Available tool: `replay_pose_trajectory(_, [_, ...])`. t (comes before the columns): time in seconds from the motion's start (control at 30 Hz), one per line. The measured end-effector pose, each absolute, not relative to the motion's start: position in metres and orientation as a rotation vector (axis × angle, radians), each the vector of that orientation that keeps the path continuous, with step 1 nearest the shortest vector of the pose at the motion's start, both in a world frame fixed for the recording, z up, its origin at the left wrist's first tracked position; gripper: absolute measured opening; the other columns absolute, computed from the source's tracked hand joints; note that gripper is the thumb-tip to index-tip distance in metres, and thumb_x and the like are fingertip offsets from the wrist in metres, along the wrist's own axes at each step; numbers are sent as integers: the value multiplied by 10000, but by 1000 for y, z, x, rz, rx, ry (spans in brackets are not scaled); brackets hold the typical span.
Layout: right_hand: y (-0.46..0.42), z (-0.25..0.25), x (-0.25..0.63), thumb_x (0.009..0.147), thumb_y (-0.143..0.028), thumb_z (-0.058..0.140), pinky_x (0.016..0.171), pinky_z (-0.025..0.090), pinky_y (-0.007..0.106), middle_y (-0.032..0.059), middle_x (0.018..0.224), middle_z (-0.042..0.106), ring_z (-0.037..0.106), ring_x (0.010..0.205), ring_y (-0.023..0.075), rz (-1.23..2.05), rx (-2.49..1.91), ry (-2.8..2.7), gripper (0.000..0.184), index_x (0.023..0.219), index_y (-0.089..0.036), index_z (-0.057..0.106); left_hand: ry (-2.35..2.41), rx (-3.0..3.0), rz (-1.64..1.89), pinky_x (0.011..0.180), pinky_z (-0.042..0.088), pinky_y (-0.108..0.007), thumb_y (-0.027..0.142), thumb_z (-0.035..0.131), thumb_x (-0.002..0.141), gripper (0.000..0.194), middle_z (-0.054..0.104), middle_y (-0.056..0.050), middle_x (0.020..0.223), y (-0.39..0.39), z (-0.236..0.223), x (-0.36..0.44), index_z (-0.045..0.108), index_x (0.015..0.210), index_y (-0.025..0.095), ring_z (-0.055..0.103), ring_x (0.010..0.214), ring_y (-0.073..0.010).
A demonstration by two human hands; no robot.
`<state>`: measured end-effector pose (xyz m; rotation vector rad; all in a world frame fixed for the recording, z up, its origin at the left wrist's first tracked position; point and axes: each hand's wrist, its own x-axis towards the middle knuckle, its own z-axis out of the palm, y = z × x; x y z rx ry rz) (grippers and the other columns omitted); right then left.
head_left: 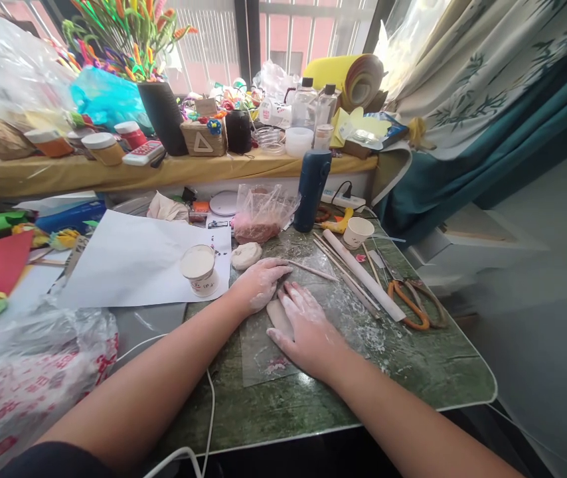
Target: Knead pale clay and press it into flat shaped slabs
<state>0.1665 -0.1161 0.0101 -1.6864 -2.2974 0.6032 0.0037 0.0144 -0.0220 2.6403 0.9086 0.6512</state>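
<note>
A flattened piece of pale dough (279, 317) lies on a thin clear sheet (258, 362) on the green table. My right hand (308, 325), dusted white, lies flat over its right side with the thumb spread along the near edge. At the far end of that piece rests my left hand (263, 284), also powdery, its fingers stretched out to the right; their undersides are hidden. Just past my left fingertips is a thin stick (313, 270). Behind the left wrist sits a rounded lump of dough (246, 255).
Left of my hands, a paper cup of white powder (198, 269) stands on white paper (139, 265). To the right lie a rolling pin (363, 275), more sticks and orange-handled scissors (410, 305). A blue bottle (312, 192) and bagged pink material (258, 222) stand behind.
</note>
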Motion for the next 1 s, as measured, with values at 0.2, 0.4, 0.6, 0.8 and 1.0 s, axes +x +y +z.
replay_pose_trajectory(0.2, [-101, 6, 176, 923, -609, 525, 1264, 147, 488, 177, 1650, 279, 172, 1547, 321, 591, -1585, -2361, 865, 1572, -73, 324, 940, 2631, 677, 1126, 465, -427, 82, 527, 862, 430, 664, -113, 1311, 17, -23, 7, 678, 1257, 158, 606, 1233, -239])
replay_pose_trajectory(0.4, [-104, 7, 179, 898, -589, 555, 1273, 135, 481, 145, 1661, 261, 158, 1552, 304, 581, -1478, -2445, 910, 1593, -79, 264, 950, 2620, 697, 1115, 473, -426, 63, 514, 846, 454, 659, -112, 1318, 18, -26, 7, 682, 1254, 172, 604, 1236, -239])
replay_pose_trajectory(0.6, [-104, 14, 186, 857, -577, 613, 1272, 153, 472, 142, 1647, 298, 212, 1538, 316, 650, -1420, -2484, 934, 1581, -76, 303, 984, 2620, 687, 1093, 493, -423, 16, 499, 807, 501, 660, -101, 1313, 16, -23, 7, 688, 1238, 188, 596, 1244, -233])
replay_pose_trajectory(0.8, [-106, 15, 191, 840, -561, 643, 1273, 138, 467, 129, 1644, 305, 222, 1537, 298, 703, -1340, -2511, 920, 1574, -102, 331, 979, 2627, 697, 1106, 484, -413, 5, 481, 814, 500, 661, -104, 1307, 16, -23, 6, 687, 1235, 177, 603, 1233, -224])
replay_pose_trajectory(1.0, [-109, 22, 198, 813, -597, 670, 1273, 146, 468, 132, 1616, 366, 266, 1525, 292, 786, -1215, -2522, 942, 1559, -109, 365, 971, 2630, 708, 1106, 488, -423, 22, 478, 849, 475, 666, -83, 1307, 17, -24, 7, 683, 1237, 205, 609, 1226, -217])
